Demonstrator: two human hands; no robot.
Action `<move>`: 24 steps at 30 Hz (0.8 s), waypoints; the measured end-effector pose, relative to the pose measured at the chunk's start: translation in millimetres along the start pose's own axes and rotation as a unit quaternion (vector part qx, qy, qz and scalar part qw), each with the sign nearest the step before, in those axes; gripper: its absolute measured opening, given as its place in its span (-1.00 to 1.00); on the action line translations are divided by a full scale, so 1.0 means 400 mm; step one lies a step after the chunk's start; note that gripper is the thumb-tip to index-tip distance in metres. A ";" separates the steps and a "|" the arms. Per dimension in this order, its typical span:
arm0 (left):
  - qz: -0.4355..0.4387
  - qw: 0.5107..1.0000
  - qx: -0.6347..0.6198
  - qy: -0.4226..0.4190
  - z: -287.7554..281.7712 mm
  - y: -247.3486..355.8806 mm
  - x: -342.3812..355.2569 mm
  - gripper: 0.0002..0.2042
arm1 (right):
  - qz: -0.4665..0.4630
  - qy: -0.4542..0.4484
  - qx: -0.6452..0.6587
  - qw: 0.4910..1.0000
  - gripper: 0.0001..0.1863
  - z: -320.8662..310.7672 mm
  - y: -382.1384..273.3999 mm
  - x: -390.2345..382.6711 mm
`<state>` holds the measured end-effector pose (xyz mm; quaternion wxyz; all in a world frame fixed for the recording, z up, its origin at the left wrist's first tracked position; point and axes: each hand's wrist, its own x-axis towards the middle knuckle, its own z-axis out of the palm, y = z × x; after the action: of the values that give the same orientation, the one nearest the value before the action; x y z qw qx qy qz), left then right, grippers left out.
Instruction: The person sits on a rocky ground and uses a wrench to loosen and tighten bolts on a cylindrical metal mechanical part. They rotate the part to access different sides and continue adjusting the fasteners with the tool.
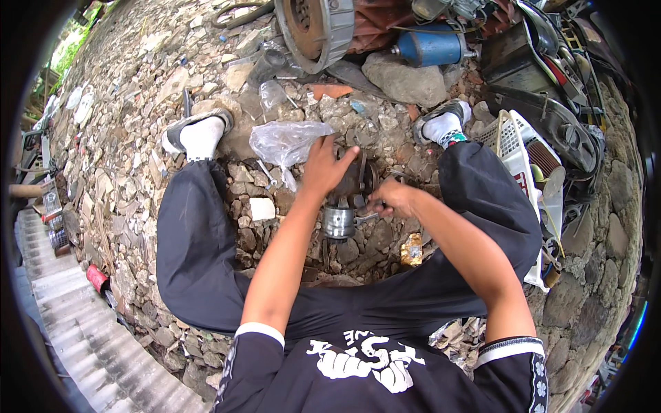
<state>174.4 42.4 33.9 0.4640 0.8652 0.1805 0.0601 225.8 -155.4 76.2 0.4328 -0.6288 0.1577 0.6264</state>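
Between my legs a dark, greasy crankshaft-like engine part (369, 180) stands on the stones. A silver piston (339, 223) is at its near end. My left hand (326, 166) grips the far left side of the dark part, thumb stretched over it and fingertips partly hidden. At the near right side, my right hand (391, 198) is closed, slightly blurred, around what looks like a wrench (366, 219); its silver end shows close to the piston. A clear plastic bag (288, 143) lies just left of my left hand.
Loose stones cover the ground. A white block (261, 208) and a yellowish packet (412, 249) lie near my legs. Beyond my feet are a round metal housing (334, 34), a blue cylinder (429, 48) and a big rock (405, 78). A white crate (518, 141) stands right.
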 end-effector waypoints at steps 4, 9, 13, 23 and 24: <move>-0.151 0.943 0.082 -0.284 0.042 -0.014 0.121 0.03 | -0.058 0.021 -0.012 0.998 -0.85 0.014 0.058 -0.019; -0.169 0.977 -0.055 -0.113 0.077 -0.055 0.032 -0.26 | -0.103 0.018 -0.088 0.991 -0.81 0.014 0.073 0.002; -0.107 0.968 -0.225 -0.006 -0.031 -0.064 -0.073 -0.60 | -0.237 0.111 -0.295 0.919 -0.70 0.086 0.097 -0.043; 0.038 0.978 -0.135 0.155 -0.145 -0.036 -0.271 -0.86 | -0.324 0.124 -0.393 0.851 -0.49 0.161 0.102 -0.069; 0.045 0.981 -0.128 0.137 -0.145 -0.020 -0.282 -0.86 | -0.313 0.152 -0.376 0.859 -0.44 0.153 0.134 -0.041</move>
<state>51.8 50.3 67.2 0.5388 0.7894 0.1940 0.2213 143.4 -146.3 82.5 0.3077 -0.8472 -0.2309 0.3664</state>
